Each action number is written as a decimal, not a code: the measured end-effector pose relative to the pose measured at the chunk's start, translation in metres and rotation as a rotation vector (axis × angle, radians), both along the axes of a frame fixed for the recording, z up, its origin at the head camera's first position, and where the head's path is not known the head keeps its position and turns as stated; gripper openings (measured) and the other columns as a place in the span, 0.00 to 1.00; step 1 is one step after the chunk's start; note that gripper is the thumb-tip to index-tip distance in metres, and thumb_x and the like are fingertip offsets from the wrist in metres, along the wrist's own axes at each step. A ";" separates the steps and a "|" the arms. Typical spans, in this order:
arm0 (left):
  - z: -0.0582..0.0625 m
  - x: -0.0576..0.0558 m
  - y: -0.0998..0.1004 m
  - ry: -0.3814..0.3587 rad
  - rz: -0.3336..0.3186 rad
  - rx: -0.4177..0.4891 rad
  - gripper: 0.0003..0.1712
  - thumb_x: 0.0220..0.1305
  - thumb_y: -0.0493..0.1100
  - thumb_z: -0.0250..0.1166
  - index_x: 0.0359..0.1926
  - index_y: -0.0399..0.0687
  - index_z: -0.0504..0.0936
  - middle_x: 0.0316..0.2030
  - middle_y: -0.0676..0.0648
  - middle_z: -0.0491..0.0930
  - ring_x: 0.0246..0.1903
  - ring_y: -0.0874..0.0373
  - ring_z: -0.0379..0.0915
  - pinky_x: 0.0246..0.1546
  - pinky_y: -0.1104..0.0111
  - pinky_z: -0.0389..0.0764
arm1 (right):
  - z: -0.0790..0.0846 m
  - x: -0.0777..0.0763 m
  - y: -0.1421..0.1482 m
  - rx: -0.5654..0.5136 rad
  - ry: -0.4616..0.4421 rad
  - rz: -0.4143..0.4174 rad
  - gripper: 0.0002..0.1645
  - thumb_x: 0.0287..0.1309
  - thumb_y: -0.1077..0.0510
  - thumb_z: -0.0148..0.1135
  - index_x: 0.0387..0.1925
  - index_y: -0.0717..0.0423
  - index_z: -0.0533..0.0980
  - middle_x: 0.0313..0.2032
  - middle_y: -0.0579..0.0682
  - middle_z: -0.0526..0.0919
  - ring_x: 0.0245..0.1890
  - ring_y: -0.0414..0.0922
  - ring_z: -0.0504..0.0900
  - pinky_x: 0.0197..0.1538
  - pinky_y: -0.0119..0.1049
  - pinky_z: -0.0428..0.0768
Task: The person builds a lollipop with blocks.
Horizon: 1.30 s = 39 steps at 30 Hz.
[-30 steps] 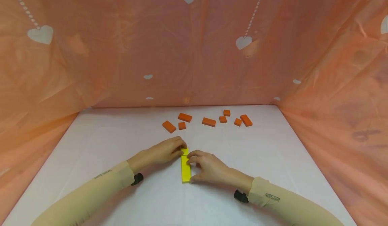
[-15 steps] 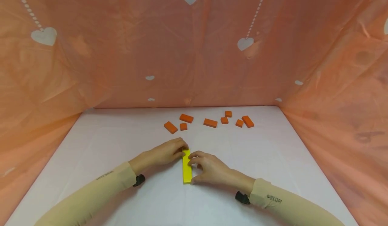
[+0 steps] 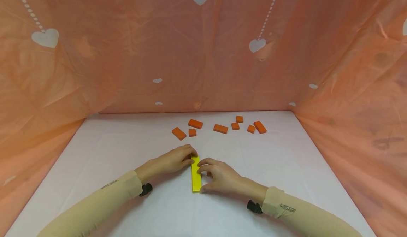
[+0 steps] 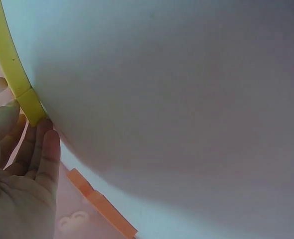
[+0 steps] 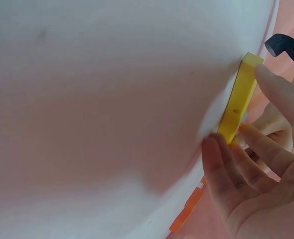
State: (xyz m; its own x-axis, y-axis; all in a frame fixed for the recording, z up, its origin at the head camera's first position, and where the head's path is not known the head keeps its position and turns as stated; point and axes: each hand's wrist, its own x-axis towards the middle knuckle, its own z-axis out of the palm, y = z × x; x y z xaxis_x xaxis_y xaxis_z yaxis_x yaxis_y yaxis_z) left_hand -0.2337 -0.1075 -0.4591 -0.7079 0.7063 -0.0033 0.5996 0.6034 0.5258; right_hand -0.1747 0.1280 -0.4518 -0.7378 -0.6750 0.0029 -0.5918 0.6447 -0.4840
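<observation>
Two yellow blocks lie end to end on the white table, forming one straight strip that points away from me. My left hand [image 3: 175,158] pinches the short yellow block [image 4: 32,108] at the far end, thumb on the near side and fingertips round its end. My right hand [image 3: 222,176] holds the long yellow block [image 3: 196,182] from the right, its thumb at the near end and its fingertips along the side toward the far end. A thin seam where the blocks meet shows in the left wrist view. Fingers partly cover the short block in the head view.
Several orange blocks lie scattered along the back of the table [image 3: 133,134], among them a long orange block [image 3: 220,129] and a small orange block [image 3: 192,132]. An orange curtain [image 3: 136,49] with white hearts encloses the back and both sides.
A dark gap line between the two yellow blocks, visible a second ago, has closed. Both hands keep nearly the same places; the whole head view has shifted slightly.
</observation>
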 end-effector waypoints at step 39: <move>-0.006 0.076 -0.004 0.201 -0.054 -0.358 0.48 0.76 0.67 0.54 0.81 0.40 0.56 0.83 0.42 0.47 0.81 0.46 0.43 0.78 0.52 0.55 | 0.003 -0.139 0.062 -0.019 0.136 -0.306 0.24 0.64 0.61 0.70 0.59 0.65 0.81 0.57 0.62 0.82 0.49 0.54 0.82 0.54 0.49 0.83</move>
